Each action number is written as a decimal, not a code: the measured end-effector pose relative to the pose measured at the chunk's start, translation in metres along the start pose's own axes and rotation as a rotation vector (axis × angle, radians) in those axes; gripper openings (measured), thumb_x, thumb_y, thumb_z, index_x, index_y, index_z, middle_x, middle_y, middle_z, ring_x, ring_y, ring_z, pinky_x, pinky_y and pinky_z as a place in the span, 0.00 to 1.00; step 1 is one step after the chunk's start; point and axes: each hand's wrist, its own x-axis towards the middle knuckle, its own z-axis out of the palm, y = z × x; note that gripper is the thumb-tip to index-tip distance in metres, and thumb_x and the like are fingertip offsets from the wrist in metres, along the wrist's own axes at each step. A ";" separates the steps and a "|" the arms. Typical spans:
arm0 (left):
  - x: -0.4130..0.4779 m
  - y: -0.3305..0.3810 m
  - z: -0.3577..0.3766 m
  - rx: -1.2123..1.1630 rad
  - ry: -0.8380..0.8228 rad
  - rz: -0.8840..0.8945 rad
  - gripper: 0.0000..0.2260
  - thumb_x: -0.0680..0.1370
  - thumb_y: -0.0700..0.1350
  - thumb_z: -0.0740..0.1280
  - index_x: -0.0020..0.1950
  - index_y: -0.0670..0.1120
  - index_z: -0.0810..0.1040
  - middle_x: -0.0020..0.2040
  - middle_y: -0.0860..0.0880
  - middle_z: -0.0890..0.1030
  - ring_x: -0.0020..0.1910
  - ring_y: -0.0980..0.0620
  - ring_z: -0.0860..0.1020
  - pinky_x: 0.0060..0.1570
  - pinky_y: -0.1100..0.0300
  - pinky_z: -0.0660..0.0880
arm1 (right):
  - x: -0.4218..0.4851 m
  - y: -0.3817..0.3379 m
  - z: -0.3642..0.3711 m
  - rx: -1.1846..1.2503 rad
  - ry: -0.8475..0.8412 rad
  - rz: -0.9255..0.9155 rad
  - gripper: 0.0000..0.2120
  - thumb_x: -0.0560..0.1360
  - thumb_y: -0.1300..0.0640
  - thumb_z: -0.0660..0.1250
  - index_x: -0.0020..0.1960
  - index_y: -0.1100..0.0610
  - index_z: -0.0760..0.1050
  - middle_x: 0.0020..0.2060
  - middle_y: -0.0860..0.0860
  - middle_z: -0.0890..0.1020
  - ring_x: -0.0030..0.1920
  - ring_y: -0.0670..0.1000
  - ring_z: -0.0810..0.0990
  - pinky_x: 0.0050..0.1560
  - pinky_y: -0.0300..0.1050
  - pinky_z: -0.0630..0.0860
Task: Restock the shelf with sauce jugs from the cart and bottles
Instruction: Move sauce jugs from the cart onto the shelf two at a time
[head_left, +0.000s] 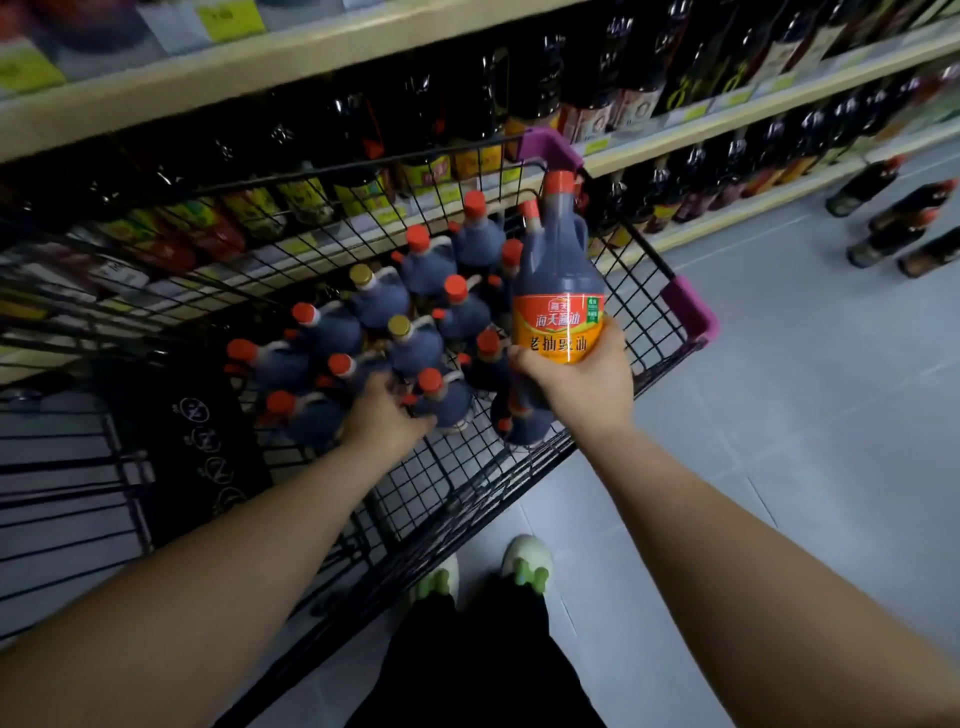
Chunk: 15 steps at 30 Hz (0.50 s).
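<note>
My right hand (584, 382) grips the base of a dark sauce jug (558, 270) with a red cap and orange label, held upright above the cart's right side. My left hand (384, 415) reaches down into the black wire cart (639, 291) among several dark sauce jugs (436, 306), most with red caps and two with gold caps. Its fingers touch the jugs near the cart's near side; whether they curl round one is hidden. The shelf (675, 140) behind the cart holds rows of dark bottles.
Several dark bottles (893, 223) stand on the grey tiled floor at the right, near the shelf's bottom edge. The cart has purple corner guards (691, 306). My shoes (524, 564) are on the floor just behind the cart.
</note>
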 end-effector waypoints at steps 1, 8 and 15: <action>0.007 -0.013 0.008 -0.005 -0.002 -0.044 0.27 0.70 0.38 0.75 0.66 0.39 0.68 0.58 0.46 0.78 0.58 0.47 0.76 0.54 0.56 0.72 | 0.002 0.002 0.003 -0.040 0.003 -0.012 0.37 0.59 0.44 0.79 0.62 0.50 0.67 0.46 0.44 0.79 0.44 0.45 0.80 0.45 0.43 0.78; 0.054 -0.069 0.058 -0.123 -0.050 -0.019 0.32 0.66 0.40 0.79 0.67 0.43 0.71 0.64 0.47 0.76 0.62 0.49 0.74 0.58 0.59 0.70 | 0.006 0.008 0.018 -0.240 -0.030 -0.034 0.45 0.57 0.38 0.78 0.68 0.49 0.63 0.54 0.45 0.78 0.52 0.50 0.79 0.52 0.49 0.78; 0.072 -0.080 0.101 -0.245 0.113 -0.085 0.42 0.55 0.44 0.84 0.65 0.46 0.70 0.61 0.50 0.78 0.58 0.51 0.78 0.55 0.61 0.72 | 0.013 0.015 0.021 -0.280 -0.009 0.072 0.43 0.57 0.36 0.77 0.66 0.48 0.65 0.52 0.45 0.78 0.51 0.50 0.79 0.52 0.52 0.79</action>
